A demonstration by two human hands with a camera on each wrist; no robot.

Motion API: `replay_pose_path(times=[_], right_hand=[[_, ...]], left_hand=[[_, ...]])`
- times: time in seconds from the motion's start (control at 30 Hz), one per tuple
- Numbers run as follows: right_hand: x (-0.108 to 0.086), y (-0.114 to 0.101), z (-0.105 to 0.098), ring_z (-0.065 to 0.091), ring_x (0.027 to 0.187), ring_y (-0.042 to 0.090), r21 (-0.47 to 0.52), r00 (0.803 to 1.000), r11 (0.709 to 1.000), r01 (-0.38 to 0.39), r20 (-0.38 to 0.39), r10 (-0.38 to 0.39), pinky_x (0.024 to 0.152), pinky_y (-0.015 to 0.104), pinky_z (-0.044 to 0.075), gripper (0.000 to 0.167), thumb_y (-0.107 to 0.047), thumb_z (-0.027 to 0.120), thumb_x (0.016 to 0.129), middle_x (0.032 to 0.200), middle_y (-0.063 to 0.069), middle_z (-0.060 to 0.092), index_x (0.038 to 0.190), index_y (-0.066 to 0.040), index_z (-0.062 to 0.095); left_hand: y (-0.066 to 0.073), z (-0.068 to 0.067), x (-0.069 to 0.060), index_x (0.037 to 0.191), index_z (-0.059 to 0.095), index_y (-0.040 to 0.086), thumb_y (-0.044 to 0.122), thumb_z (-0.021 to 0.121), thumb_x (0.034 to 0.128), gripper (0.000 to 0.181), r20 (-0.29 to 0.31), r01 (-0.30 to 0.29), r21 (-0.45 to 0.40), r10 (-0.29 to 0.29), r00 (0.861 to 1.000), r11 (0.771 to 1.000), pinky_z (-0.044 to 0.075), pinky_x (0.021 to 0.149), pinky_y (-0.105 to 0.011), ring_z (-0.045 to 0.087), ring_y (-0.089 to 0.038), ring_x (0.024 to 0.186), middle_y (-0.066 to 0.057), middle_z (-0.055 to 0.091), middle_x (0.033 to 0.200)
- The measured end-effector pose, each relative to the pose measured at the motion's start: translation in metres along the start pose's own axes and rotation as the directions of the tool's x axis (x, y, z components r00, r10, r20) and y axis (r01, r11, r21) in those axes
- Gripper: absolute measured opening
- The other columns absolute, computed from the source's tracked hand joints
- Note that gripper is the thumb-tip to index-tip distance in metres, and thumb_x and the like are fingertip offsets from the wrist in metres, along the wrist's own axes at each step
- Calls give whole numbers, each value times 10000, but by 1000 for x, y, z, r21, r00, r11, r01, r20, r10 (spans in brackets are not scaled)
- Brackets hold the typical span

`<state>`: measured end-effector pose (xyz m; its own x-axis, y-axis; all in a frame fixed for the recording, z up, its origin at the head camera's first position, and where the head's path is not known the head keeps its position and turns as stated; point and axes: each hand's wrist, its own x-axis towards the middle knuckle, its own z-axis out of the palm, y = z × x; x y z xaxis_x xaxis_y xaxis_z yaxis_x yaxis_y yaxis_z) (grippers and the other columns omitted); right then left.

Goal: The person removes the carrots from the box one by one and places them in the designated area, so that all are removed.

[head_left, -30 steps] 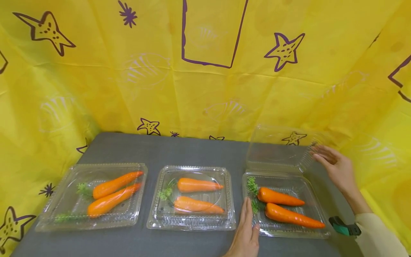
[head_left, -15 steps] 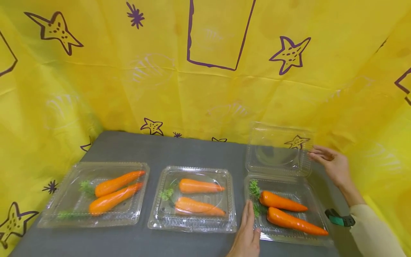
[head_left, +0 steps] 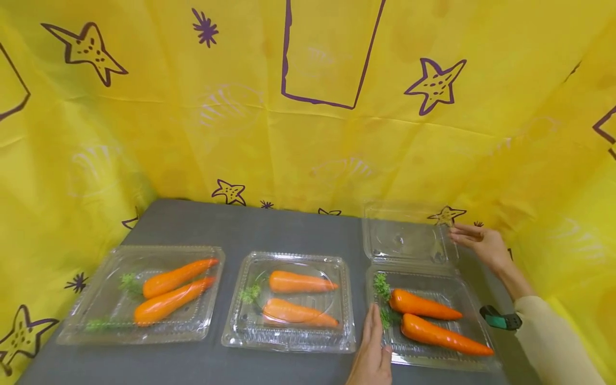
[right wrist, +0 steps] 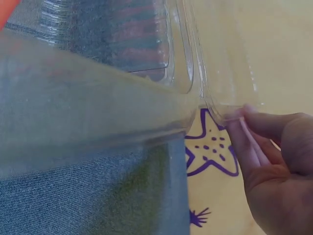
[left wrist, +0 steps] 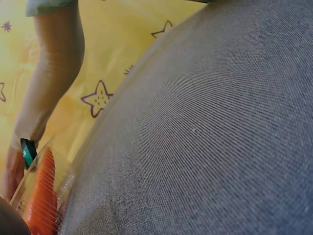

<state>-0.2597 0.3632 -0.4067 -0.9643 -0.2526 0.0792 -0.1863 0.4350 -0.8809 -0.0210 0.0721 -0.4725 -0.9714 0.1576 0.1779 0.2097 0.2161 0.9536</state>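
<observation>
A clear hinged container stands at the right of the table, its lid raised at the back. In it lie two orange carrots with green tops at their left ends. My right hand pinches the lid's right edge between thumb and fingers; the right wrist view shows this hand gripping the rim of the clear plastic. My left hand, its fingers straight, rests against the left side of the container's base. In the left wrist view a carrot shows through the plastic.
Two closed clear containers, one in the middle and one at the left, each hold two carrots with green tops. They stand on a grey table. A yellow patterned cloth hangs behind and at both sides.
My right hand has moved left with the lid's edge, and the lid has shifted left. The left hand stays at the container's side. The whole view has shifted slightly.
</observation>
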Motion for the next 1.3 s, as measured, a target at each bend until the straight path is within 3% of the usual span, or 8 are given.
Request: replay_pose_path(times=[0.2,0.27,0.47,0.57,0.93,1.1,1.3], right_hand=[[2,3,1,676,880,-18,5,999,1000,4,52,-4,740,146,558,497,-50,577,980,1023,-169,702,1336,244,393],[3,4,1,676,878,-15,-34,998,999,-6,70,8,741,139,554,492,-55,569,986,1048,-129,708,1343,235,395],[3,4,0,679,913,16,-177,984,982,-60,154,88,773,149,549,456,-93,546,1006,1208,264,639,1354,182,443],[3,5,-1,683,948,48,-188,971,979,-74,210,114,798,175,556,448,-86,531,1012,1237,353,576,1353,189,437],[4,6,-3,670,983,55,-164,940,985,-46,326,98,824,248,575,445,-24,480,1019,1304,424,475,1362,235,364],[3,1,-4,669,978,58,-250,945,968,-15,312,95,806,255,579,496,-114,538,1011,1303,392,505,1366,204,399],[0,0,-13,551,948,-123,-351,962,935,48,267,51,762,183,543,459,-136,576,994,1281,354,549,1331,163,488]], left_hand=[[-1,0,-1,1545,156,-22,16,467,957,667,2,9,-16,-9,1000,1000,404,1085,-459,348,-392,1376,-237,155,1594],[-2,0,0,1542,160,-31,5,465,951,666,-3,-7,-21,7,1000,1000,378,1106,-452,325,-384,1392,-248,159,1588],[-4,2,0,1536,162,-47,-27,466,933,675,-24,-65,-5,65,998,998,366,1119,-412,315,-353,1405,-288,180,1563],[-3,2,0,1541,162,-33,-22,467,936,678,-20,-54,-3,54,998,999,366,1119,-416,316,-351,1405,-276,181,1569],[0,1,-2,1544,167,-20,3,472,950,668,-29,-3,-1,3,1000,1000,360,1115,-463,332,-388,1388,-254,190,1578],[0,1,-1,1545,160,-21,13,474,952,672,-23,-1,-1,1,1000,1000,354,1116,-483,320,-393,1392,-251,183,1581],[1,1,0,1545,160,-21,7,480,947,679,-26,-6,7,6,1000,1000,377,1095,-504,349,-412,1370,-259,193,1575]])
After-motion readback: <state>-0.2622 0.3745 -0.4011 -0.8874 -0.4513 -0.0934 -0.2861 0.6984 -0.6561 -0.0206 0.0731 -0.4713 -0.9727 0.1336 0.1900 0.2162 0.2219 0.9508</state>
